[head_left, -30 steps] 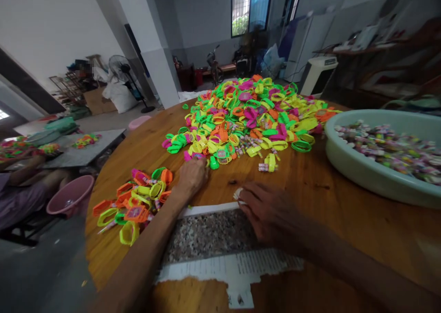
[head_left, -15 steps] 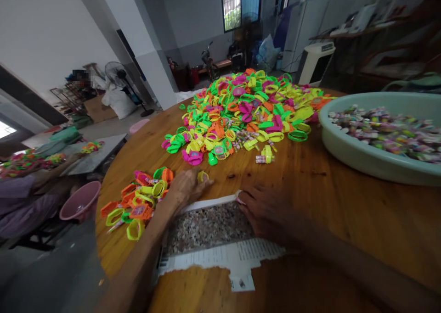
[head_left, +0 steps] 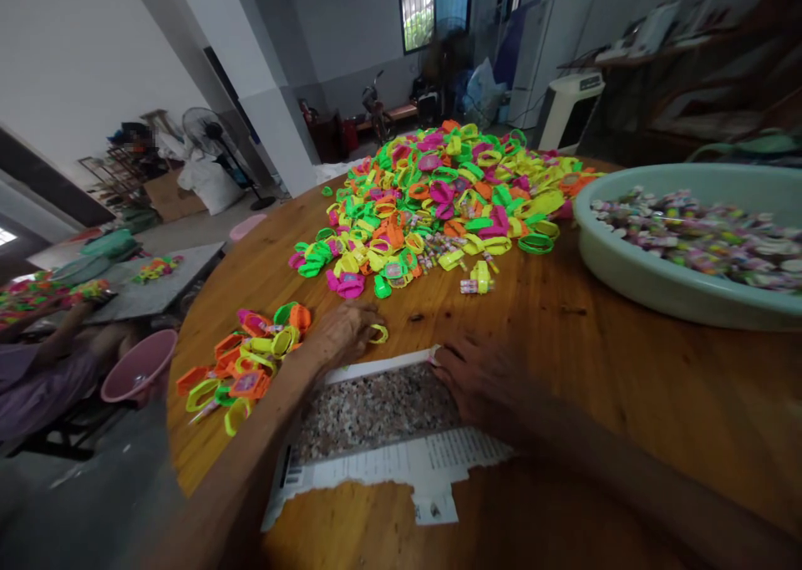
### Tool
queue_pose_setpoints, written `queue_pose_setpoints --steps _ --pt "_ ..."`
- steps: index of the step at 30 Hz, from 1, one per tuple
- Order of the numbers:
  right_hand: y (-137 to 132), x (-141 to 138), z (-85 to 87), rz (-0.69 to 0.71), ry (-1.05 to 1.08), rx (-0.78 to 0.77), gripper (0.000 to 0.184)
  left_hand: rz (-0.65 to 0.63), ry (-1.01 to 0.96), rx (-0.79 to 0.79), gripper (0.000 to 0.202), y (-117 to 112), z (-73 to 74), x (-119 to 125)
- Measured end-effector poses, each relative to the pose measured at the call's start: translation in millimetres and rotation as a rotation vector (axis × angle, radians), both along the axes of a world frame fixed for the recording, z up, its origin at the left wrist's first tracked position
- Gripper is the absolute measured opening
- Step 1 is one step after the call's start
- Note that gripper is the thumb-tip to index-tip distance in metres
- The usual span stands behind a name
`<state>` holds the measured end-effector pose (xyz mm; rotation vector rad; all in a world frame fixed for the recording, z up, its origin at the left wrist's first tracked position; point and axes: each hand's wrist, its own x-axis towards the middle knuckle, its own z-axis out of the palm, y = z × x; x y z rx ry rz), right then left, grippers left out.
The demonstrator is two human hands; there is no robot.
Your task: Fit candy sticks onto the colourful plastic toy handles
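My left hand (head_left: pixel 342 333) lightly pinches a yellow ring (head_left: pixel 378 333) lying flat on the table (head_left: pixel 564 361). My right hand (head_left: pixel 476 378) curls by a small pale piece (head_left: pixel 433 354), and I cannot tell whether its fingers grip it. The loose pinch could let the ring skid away.

Left hand (head_left: pixel 342 336) curled, right hand (head_left: pixel 477 376) palm-down.

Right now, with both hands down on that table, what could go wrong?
The small pile of bands lies close to the edge of the table, beside the left forearm; a sideways sweep could push some off. The yellow ring sits only at the fingertips of the left hand, so it might slip away. The torn paper sheet that the right hand rests on could slide or rip.
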<state>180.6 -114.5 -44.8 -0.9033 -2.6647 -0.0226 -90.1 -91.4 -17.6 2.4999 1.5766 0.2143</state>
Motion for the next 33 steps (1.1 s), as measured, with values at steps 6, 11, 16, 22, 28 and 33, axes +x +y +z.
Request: queue_pose_setpoints --steps 6,11,16,22,28,33 --pt "0 2 -1.0 0.052 0.142 -0.085 0.013 0.052 -0.058 -0.072 0.024 -22 15.1 28" --pt "-2 2 -2.7 0.078 0.194 -0.126 0.015 0.000 -0.081 -0.057 0.024 -30 17.5 42" --pt "0 1 -5.0 0.061 0.209 -0.117 0.014 0.075 -0.139 -0.057 0.028 -33 12.0 43" --pt "-1 -1 -3.8 0.057 0.267 -0.117 0.020 0.011 -0.205 -0.067 0.027 -39 11.3 46" --pt "-1 0 -0.9 0.117 0.316 -0.139 0.022 -0.011 -0.086 0.008 0.023 -43 11.0 45" --pt "-2 -1 -1.2 0.152 0.283 -0.109 0.022 -0.010 -0.080 0.052 0.024 -45 5.6 45"
